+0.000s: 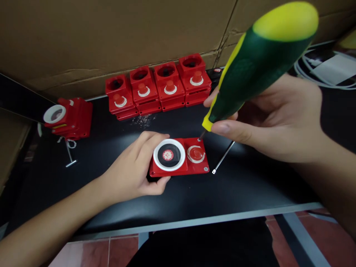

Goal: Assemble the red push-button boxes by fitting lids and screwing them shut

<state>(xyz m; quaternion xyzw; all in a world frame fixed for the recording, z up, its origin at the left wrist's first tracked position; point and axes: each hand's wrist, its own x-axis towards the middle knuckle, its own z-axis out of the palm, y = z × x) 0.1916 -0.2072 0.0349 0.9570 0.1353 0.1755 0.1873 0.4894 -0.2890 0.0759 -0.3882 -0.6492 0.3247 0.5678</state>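
Note:
A red plastic box [194, 167] lies on the black table [250, 189], with a white toothed ring around a black dial on its left half and a red button in a white collar on its right. My left hand [136, 167] grips the box's left end, thumb below and fingers above. My right hand [272, 118] is closed around a green and yellow screwdriver [258, 55]. The screwdriver's tip rests on the screw at the box's top right corner.
Several similar red boxes [158, 87] stand in a row against the cardboard wall [111, 37] at the back. Another red box [69, 116] lies on its side at the left. A thin metal rod [223, 157] lies right of the box, another rod [69, 155] at the left. White cables [325, 79] at the far right.

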